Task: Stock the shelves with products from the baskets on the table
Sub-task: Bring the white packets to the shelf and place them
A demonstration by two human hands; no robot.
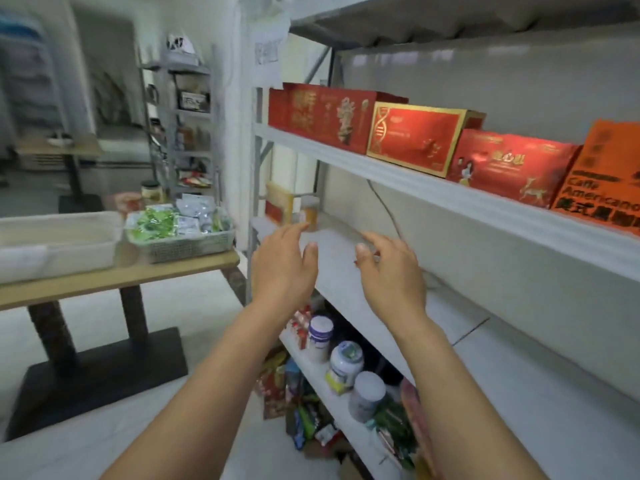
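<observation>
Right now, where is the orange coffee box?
In the head view, the orange coffee box sits far right on the box-lined shelf, beside the red deer box.

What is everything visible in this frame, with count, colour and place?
Shelves: one unit, grey, right side.
Red boxes: three, red, upper level.
Orange box: one, orange, right of them.
Small box: one, yellow and red, middle level, far end.
Jar: one, orange, beside small box.
Bottles: three, white, lower level.
Snack packets: many, mixed colours, below bottles.
Table: one, wooden, left.
Basket: one, grey, on table, holding green and white packets.
Tub: one, white, left of basket.
Left hand: open, over middle level.
Right hand: open, over middle level.
</observation>
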